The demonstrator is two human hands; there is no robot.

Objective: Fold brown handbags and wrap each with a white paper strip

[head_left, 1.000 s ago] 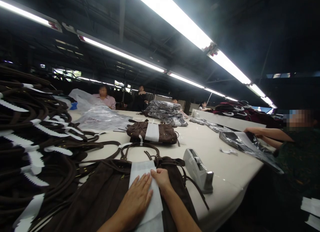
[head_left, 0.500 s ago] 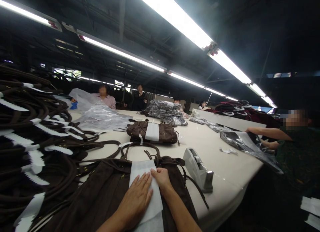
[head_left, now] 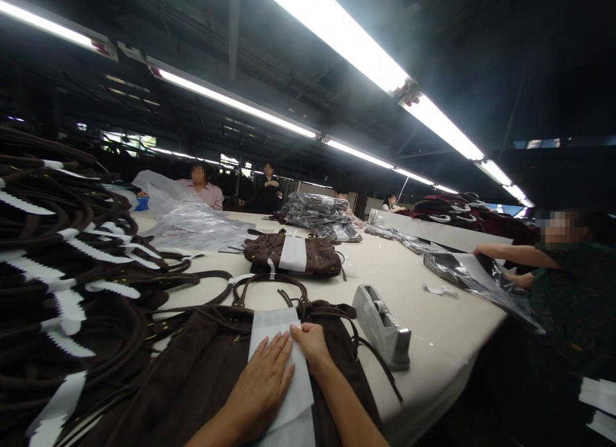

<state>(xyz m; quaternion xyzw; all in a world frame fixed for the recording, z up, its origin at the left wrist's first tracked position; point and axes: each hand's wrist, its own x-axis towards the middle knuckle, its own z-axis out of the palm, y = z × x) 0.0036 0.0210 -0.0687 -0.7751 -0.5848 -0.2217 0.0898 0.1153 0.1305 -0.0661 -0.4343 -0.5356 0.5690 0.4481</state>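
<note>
A dark brown bag [head_left: 178, 370] lies in front of me, its looped handles pointing away. A white paper strip [head_left: 274, 322] runs down over its middle. My left hand [head_left: 264, 376] rests flat on the strip, fingers stretched out and holding nothing. At the strip's right edge, my right hand [head_left: 310, 345] is closed, with thumb and fingertips pinching the paper beside the left fingertips. A grey tape dispenser [head_left: 382, 328] stands on the table just right of the bag, near its dangling cords.
Brown bags with white-wrapped handles [head_left: 72, 242] pile up at the left. Beyond my bag are a folded brown bag [head_left: 317, 256], clear plastic sheets [head_left: 197, 226] and plastic-wrapped bags [head_left: 317, 213]. A person at the right handles a plastic-wrapped bag [head_left: 462, 270] on the white table [head_left: 447, 325].
My hands and the paper strip have stayed in place. The person at the right and a standing person at the back have shifted slightly.
</note>
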